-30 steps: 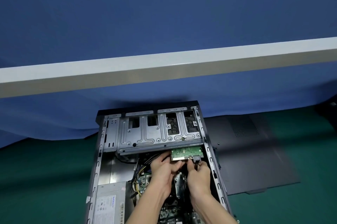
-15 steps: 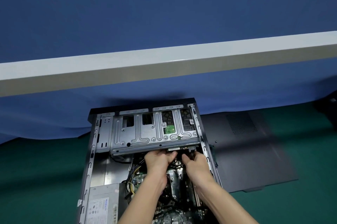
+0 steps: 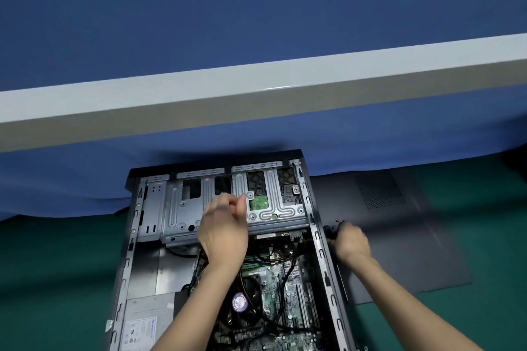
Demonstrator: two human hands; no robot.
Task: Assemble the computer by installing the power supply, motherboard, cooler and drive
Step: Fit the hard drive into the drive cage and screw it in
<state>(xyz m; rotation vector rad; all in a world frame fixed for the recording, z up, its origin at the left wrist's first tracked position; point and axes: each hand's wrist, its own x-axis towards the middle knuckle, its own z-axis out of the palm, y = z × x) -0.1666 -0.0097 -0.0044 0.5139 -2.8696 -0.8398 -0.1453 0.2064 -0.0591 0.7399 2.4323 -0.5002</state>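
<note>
The open computer case [image 3: 321, 253] lies flat on the green mat. Its grey drive cage [image 3: 182, 208] spans the far end, and the drive's green board [image 3: 259, 203] shows through a cage opening. The power supply [image 3: 148, 319] sits at the near left. The motherboard [image 3: 285, 293] carries the cooler fan [image 3: 245, 302] with a purple label. My left hand [image 3: 225, 228] hovers over or rests on the cage's middle, fingers loosely curled, thumb up, holding nothing. My right hand [image 3: 349, 239] is outside the right case wall, fingers curled round a small dark object [image 3: 330, 230] I cannot identify.
The dark side panel [image 3: 399, 236] lies on the mat to the right of the case, under my right hand. A blue cloth [image 3: 85, 179] and a white rail [image 3: 256, 93] stand behind the case. Black cables cross the motherboard.
The drive went from sticking out below the cage to sitting inside it. My left hand lifted onto the cage. My right hand left the case and moved right to the side panel.
</note>
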